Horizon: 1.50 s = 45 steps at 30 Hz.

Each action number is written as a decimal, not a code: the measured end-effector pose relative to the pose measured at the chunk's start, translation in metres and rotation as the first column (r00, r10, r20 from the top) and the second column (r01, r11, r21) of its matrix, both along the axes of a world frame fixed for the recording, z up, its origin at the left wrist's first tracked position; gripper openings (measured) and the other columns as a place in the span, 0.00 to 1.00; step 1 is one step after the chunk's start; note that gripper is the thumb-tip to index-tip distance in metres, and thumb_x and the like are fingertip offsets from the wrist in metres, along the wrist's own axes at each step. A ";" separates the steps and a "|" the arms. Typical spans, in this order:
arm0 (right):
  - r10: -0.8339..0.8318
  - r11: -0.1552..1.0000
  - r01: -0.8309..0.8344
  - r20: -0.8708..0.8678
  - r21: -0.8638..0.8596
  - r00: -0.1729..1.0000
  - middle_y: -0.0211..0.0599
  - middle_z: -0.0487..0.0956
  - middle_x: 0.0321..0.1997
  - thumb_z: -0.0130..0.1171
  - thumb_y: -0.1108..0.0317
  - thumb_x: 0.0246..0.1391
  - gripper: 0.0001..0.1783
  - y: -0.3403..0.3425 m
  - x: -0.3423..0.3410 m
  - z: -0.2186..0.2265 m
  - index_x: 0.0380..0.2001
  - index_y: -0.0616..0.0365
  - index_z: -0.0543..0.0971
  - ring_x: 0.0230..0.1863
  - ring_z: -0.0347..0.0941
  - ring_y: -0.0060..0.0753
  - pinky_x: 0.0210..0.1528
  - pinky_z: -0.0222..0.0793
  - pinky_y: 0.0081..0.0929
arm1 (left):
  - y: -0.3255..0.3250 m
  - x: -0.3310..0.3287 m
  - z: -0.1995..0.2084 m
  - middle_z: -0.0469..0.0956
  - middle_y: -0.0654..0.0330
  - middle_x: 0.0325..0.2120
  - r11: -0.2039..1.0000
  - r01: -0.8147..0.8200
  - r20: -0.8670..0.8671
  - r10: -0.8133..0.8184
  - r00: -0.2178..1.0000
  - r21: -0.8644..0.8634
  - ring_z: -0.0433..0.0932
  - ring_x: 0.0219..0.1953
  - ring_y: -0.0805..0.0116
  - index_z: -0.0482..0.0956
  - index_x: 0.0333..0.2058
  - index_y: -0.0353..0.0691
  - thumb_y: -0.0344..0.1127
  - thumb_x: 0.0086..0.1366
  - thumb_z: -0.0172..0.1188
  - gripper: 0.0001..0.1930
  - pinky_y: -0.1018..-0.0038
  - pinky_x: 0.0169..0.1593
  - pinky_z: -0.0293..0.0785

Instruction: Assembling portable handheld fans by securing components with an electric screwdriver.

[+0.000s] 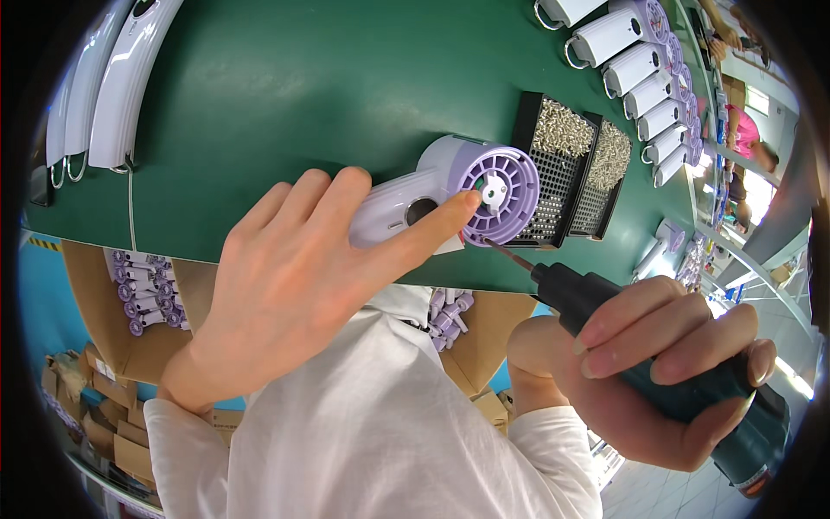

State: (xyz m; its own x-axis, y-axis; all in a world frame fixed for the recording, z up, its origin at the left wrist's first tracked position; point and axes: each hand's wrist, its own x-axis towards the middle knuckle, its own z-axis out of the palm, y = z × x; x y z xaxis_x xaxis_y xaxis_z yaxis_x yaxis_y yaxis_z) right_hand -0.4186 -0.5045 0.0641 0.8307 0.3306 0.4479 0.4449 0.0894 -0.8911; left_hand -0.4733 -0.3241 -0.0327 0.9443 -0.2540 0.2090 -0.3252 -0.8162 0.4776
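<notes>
On the green table lies a small white-and-purple handheld fan (396, 204), its round purple head facing up with a white hub in the middle. My left hand (298, 272) rests over its handle and holds it, index finger stretched across the head to the hub. The thumb is hidden beneath the hand. In my right hand (666, 363) is a dark electric screwdriver (575, 294), fingers wrapped round its body. Its thin bit points left and reaches the lower rim of the fan head; whether a screw sits at the tip, I cannot tell.
Two black trays of small screws (562, 130) stand right of the fan. Several similar fans (635, 73) line the far right edge. Long white curved parts (130, 86) lie at far left. Below the table edge are cardboard boxes (95, 303) of purple-and-white parts. People work beyond, at right.
</notes>
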 end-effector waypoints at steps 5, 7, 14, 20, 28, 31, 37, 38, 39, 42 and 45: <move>-0.035 0.990 0.022 0.098 0.139 0.995 0.37 0.63 0.23 0.44 0.58 0.57 0.19 0.009 0.001 -0.020 0.42 0.64 0.63 0.07 0.56 0.29 0.10 0.59 0.30 | 0.000 0.001 0.000 0.65 0.61 0.27 1.000 0.007 0.004 -0.007 1.000 -0.001 0.67 0.24 0.67 0.78 0.49 0.59 0.24 0.39 0.61 0.33 0.74 0.26 0.67; -0.051 0.995 0.043 0.087 0.089 0.995 0.37 0.63 0.22 0.44 0.57 0.58 0.18 0.013 -0.002 -0.022 0.43 0.61 0.63 0.07 0.56 0.30 0.09 0.59 0.29 | 0.000 0.001 -0.002 0.65 0.61 0.27 1.000 0.005 0.009 -0.005 1.000 0.006 0.67 0.24 0.67 0.78 0.49 0.59 0.25 0.39 0.61 0.33 0.74 0.26 0.67; -0.001 0.998 -0.007 0.115 0.066 0.993 0.39 0.65 0.23 0.45 0.60 0.57 0.16 0.013 -0.004 -0.033 0.44 0.59 0.62 0.08 0.61 0.33 0.10 0.66 0.30 | -0.003 0.001 -0.005 0.65 0.62 0.26 0.999 -0.037 0.083 0.035 0.996 0.026 0.66 0.22 0.69 0.78 0.50 0.64 0.36 0.45 0.65 0.28 0.76 0.24 0.66; 0.085 0.996 -0.087 0.152 0.007 0.985 0.40 0.66 0.23 0.47 0.62 0.56 0.15 0.012 0.003 -0.036 0.40 0.58 0.60 0.08 0.63 0.33 0.10 0.68 0.30 | -0.002 0.000 -0.006 0.65 0.62 0.26 0.999 -0.029 0.087 0.027 0.996 0.026 0.65 0.21 0.69 0.77 0.50 0.64 0.37 0.46 0.65 0.28 0.76 0.23 0.65; 0.086 0.996 -0.089 0.115 0.024 0.990 0.40 0.66 0.22 0.47 0.62 0.56 0.15 0.016 0.001 -0.036 0.40 0.57 0.58 0.07 0.62 0.34 0.08 0.67 0.29 | -0.002 -0.002 -0.002 0.64 0.61 0.26 0.999 -0.027 0.066 0.025 0.998 0.028 0.66 0.22 0.68 0.77 0.50 0.63 0.33 0.46 0.63 0.29 0.75 0.25 0.65; 0.111 0.993 -0.117 0.246 0.010 0.963 0.36 0.66 0.21 0.49 0.60 0.55 0.17 0.008 0.000 -0.036 0.40 0.59 0.60 0.08 0.62 0.31 0.09 0.63 0.28 | -0.002 -0.003 -0.002 0.65 0.61 0.26 0.999 -0.034 0.050 0.033 0.998 0.016 0.66 0.23 0.67 0.77 0.50 0.62 0.32 0.46 0.62 0.28 0.74 0.25 0.66; -0.306 0.930 0.242 0.219 0.275 0.927 0.36 0.64 0.21 0.40 0.58 0.59 0.17 -0.016 -0.002 -0.018 0.40 0.63 0.66 0.08 0.58 0.29 0.09 0.57 0.28 | -0.003 0.002 0.007 0.67 0.59 0.28 0.999 -0.006 -0.010 0.007 1.000 0.048 0.68 0.24 0.65 0.80 0.47 0.57 0.25 0.39 0.60 0.31 0.73 0.27 0.67; -0.313 0.932 0.267 0.176 0.245 0.933 0.36 0.63 0.20 0.40 0.59 0.59 0.16 -0.020 0.003 -0.023 0.40 0.61 0.66 0.08 0.58 0.29 0.08 0.56 0.29 | -0.004 0.003 0.007 0.67 0.59 0.28 0.999 0.004 -0.009 -0.003 1.000 0.049 0.68 0.24 0.65 0.80 0.47 0.57 0.25 0.39 0.60 0.31 0.73 0.27 0.67; -0.337 0.928 0.299 0.161 0.222 0.928 0.37 0.64 0.20 0.40 0.60 0.59 0.14 -0.023 0.007 -0.028 0.40 0.59 0.66 0.07 0.57 0.29 0.08 0.56 0.29 | -0.003 0.004 0.006 0.67 0.59 0.28 0.998 0.001 -0.002 -0.001 1.000 0.068 0.68 0.25 0.65 0.80 0.47 0.57 0.25 0.39 0.60 0.31 0.73 0.27 0.68; -0.467 0.875 0.443 0.098 0.196 0.879 0.37 0.64 0.19 0.41 0.61 0.58 0.12 -0.029 0.010 -0.039 0.41 0.54 0.67 0.06 0.56 0.30 0.08 0.57 0.29 | -0.004 0.005 0.006 0.68 0.58 0.29 0.996 0.004 -0.022 -0.002 1.000 0.087 0.69 0.26 0.64 0.80 0.46 0.56 0.25 0.40 0.61 0.29 0.71 0.29 0.68; -0.412 0.885 0.387 0.050 0.259 0.910 0.43 0.65 0.20 0.37 0.64 0.61 0.13 -0.044 0.014 -0.045 0.47 0.54 0.62 0.06 0.60 0.37 0.08 0.64 0.37 | -0.005 0.007 0.009 0.69 0.58 0.30 0.998 0.016 -0.074 -0.011 0.997 0.067 0.69 0.27 0.63 0.80 0.47 0.54 0.26 0.41 0.64 0.29 0.70 0.29 0.67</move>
State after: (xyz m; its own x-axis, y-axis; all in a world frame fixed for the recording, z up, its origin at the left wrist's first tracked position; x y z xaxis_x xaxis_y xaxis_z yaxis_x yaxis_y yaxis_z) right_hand -0.4051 -0.5490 0.0188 0.8160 -0.1464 0.5592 0.5739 0.0884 -0.8142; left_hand -0.4660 -0.3289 -0.0235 0.9529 -0.2782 0.1210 -0.3025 -0.8429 0.4450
